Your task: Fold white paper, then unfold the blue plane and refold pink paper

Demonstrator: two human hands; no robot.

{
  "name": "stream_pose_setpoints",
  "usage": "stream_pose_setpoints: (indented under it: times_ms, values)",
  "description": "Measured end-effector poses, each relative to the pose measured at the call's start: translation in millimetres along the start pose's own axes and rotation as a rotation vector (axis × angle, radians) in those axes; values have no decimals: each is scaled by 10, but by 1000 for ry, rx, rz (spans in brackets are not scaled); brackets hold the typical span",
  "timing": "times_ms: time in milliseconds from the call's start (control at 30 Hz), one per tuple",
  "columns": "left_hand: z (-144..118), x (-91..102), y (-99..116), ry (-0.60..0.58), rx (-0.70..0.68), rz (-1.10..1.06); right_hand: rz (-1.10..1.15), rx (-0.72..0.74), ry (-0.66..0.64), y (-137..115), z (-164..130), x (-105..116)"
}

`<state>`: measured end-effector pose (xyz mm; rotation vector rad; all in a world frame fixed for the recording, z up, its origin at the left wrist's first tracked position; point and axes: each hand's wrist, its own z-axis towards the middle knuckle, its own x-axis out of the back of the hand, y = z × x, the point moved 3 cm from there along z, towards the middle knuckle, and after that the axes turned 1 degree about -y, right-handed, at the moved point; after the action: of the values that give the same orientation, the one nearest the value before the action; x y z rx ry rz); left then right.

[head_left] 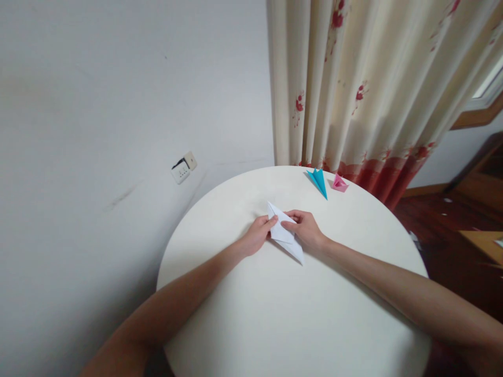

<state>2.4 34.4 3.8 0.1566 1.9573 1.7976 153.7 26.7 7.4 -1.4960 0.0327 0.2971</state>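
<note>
White folded paper [283, 232] lies near the middle of the round white table [275, 314], a long pointed shape. Left hand [257, 235] pinches its left edge; right hand [305, 228] presses fingers on the upper flap. At the far rim: a blue paper plane [319, 180], a pink folded paper piece [339, 183] just beside it, well apart from the hands. Floral curtain [353, 89] behind; wall socket [183, 167] left.
</note>
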Motion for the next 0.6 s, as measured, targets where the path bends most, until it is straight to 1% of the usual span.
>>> stream_pose_setpoints:
  times_ms: [67, 100, 233, 400, 600]
  values:
    - [-11, -7, 17, 41, -8, 14, 34, -40, 7, 1, -9, 1]
    - [-15, -11, 24, 58, -13, 18, 50, -71, -12, 7, -14, -4]
    - [-24, -32, 34, 85, -40, 44, 35, -187, -148, 66, -30, -28]
    - [-17, -23, 43, 74, -61, 92, -82, -160, -195, 129, -29, -7]
    - [1, 80, 149, 147, -128, 96, -141, -176, -302, 66, -81, -29]
